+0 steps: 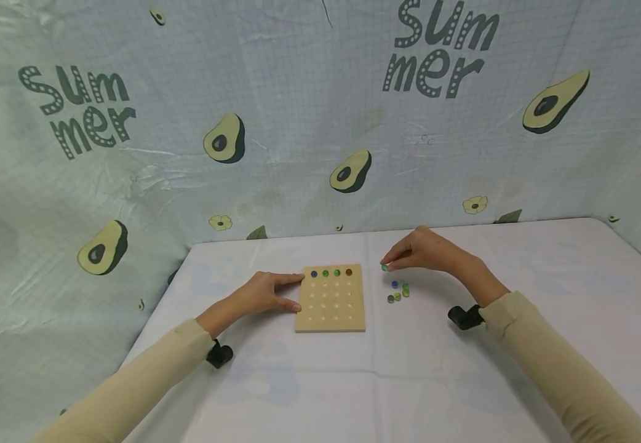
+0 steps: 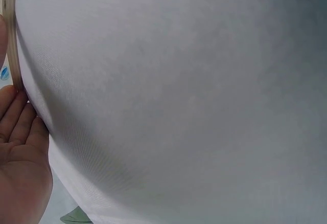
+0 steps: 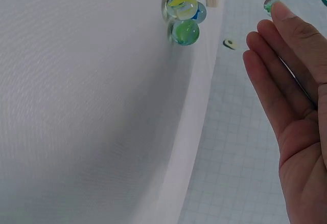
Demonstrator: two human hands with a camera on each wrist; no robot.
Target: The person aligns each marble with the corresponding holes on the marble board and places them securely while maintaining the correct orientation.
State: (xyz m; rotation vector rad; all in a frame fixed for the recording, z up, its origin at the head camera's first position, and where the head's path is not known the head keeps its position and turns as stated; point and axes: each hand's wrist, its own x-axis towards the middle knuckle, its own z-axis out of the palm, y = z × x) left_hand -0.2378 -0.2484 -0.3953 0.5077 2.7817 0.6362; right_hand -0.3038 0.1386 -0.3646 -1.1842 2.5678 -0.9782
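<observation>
A square wooden board (image 1: 330, 311) with rows of small hollows lies on the table. Along its far row sit several glass marbles, one blue (image 1: 314, 274), two green (image 1: 325, 274) and one brown (image 1: 349, 272). My left hand (image 1: 259, 292) rests at the board's left edge, thumb and fingers spread and touching it; in the left wrist view the hand (image 2: 23, 157) meets the board's side (image 2: 11, 40). Above the table, right of the board, my right hand (image 1: 422, 251) pinches a green marble (image 3: 270, 6) between thumb and fingertip.
Right of the board lies a loose group of marbles: a blue one (image 1: 395, 284), a dark one (image 1: 390, 299) and several green ones (image 1: 406, 292). A white cloth (image 1: 320, 394) covers the table. Behind it hangs a sheet (image 1: 293, 123) printed with avocados.
</observation>
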